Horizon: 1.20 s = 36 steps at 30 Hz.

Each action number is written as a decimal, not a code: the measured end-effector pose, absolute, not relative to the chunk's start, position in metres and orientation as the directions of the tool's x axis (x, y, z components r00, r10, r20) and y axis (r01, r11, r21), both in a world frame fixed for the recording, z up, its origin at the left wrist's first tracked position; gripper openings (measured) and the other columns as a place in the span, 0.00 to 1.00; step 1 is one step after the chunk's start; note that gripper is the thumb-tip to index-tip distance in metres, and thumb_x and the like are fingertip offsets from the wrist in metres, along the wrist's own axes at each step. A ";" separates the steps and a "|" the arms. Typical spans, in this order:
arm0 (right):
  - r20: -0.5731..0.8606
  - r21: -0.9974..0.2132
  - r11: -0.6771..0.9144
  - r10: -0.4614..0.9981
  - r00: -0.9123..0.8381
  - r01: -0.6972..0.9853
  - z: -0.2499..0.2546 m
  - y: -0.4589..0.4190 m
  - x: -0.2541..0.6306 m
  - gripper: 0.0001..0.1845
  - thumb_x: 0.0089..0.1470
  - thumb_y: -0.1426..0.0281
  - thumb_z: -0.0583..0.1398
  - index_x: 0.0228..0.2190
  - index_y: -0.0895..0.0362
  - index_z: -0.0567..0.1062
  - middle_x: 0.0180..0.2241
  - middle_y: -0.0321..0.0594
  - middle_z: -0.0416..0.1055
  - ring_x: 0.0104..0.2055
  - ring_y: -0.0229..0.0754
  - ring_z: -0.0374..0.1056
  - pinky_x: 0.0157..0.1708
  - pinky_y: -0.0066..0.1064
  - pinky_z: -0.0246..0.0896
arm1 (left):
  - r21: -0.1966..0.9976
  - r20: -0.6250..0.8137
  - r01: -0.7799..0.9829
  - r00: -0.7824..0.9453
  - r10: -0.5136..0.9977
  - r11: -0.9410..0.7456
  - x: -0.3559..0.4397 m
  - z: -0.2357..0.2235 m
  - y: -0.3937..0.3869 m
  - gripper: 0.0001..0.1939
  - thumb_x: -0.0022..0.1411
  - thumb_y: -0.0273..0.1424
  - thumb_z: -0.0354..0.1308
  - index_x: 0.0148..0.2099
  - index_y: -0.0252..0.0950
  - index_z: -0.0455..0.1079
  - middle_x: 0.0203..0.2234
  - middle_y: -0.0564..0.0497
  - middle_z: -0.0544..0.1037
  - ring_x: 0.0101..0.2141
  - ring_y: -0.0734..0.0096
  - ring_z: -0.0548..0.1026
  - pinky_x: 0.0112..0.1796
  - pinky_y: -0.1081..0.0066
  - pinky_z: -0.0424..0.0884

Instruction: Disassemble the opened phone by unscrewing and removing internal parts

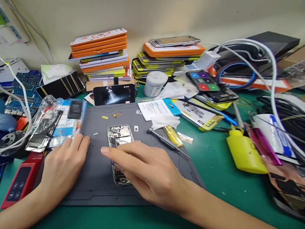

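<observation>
On the dark grey work mat [92, 191] lies an opened smartphone [121, 177] with its inner parts bare. My right hand [149, 175] hovers over or rests on the phone and hides its middle and right side; one finger stretches left past its edge, and I see nothing held. My left hand [65, 160] lies at the mat's left side, fingers bent down near the blue-and-white packet [62, 131]. A white SIM tray [136, 128], a small yellow piece [104, 117] and a brown flex part [118, 115] lie above the phone.
A screwdriver [166, 142] lies right of the phone. A red device [20, 185] sits at the lower left. A yellow bottle [245, 151] stands to the right. Orange boxes [99, 45], a white tub [155, 83] and a dark phone screen [114, 95] line the back.
</observation>
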State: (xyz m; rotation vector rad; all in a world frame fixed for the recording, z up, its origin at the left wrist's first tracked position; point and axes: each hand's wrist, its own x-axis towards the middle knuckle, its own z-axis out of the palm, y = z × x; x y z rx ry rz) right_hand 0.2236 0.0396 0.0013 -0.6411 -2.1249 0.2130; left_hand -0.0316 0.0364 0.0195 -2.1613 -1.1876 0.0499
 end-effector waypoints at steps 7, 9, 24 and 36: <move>0.692 -0.408 0.841 0.539 -0.480 0.355 -0.006 0.038 0.219 0.30 0.71 0.78 0.56 0.70 0.54 0.63 0.48 0.44 0.82 0.47 0.40 0.81 0.42 0.29 0.80 | -0.593 0.234 0.734 0.551 0.801 -0.331 -0.029 0.016 0.036 0.15 0.76 0.19 0.49 0.46 0.34 0.77 0.38 0.48 0.82 0.28 0.65 0.78 0.23 0.67 0.64; 0.679 -0.416 0.836 0.548 -0.488 0.358 -0.008 0.038 0.219 0.31 0.70 0.79 0.56 0.70 0.54 0.61 0.48 0.44 0.82 0.47 0.40 0.81 0.42 0.30 0.80 | -0.602 0.238 0.728 0.555 0.797 -0.327 -0.028 0.016 0.035 0.15 0.78 0.22 0.48 0.45 0.35 0.77 0.38 0.48 0.82 0.25 0.67 0.76 0.23 0.68 0.64; 0.699 -0.415 0.824 0.560 -0.445 0.384 -0.009 0.041 0.219 0.23 0.73 0.76 0.55 0.66 0.58 0.64 0.52 0.49 0.83 0.48 0.44 0.83 0.45 0.33 0.83 | -0.476 0.303 0.801 0.537 0.787 -0.363 -0.031 0.016 0.034 0.13 0.80 0.25 0.51 0.45 0.36 0.77 0.39 0.48 0.84 0.30 0.66 0.79 0.25 0.67 0.60; 0.673 -0.432 0.826 0.562 -0.480 0.362 -0.009 0.040 0.218 0.22 0.74 0.75 0.53 0.66 0.58 0.62 0.50 0.51 0.83 0.46 0.46 0.83 0.41 0.35 0.83 | -0.577 0.333 0.757 0.560 0.758 -0.307 -0.031 0.011 0.036 0.14 0.82 0.29 0.50 0.51 0.33 0.78 0.43 0.46 0.84 0.32 0.62 0.82 0.23 0.66 0.61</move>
